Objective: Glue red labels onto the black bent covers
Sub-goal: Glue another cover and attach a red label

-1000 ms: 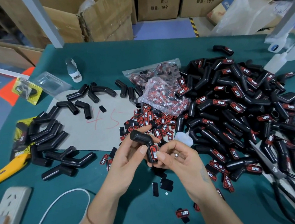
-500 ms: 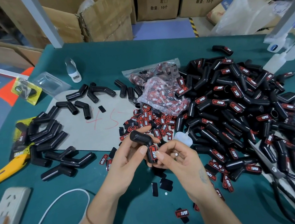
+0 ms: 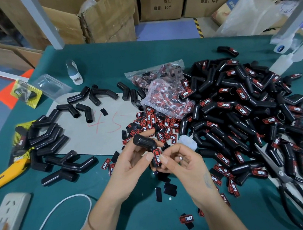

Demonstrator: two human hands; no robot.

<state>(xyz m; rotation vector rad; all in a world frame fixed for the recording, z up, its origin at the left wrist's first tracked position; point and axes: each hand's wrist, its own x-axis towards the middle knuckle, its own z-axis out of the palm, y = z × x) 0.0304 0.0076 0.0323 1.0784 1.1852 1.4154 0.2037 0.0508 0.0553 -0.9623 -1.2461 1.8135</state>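
Both grips are closed on one black bent cover held above the table near its six o'clock edge: the left hand holds the bend while the right hand pinches its red label, with labelled covers heaped at three o'clock.

Single head cam, looks fwd/down, close over green table.
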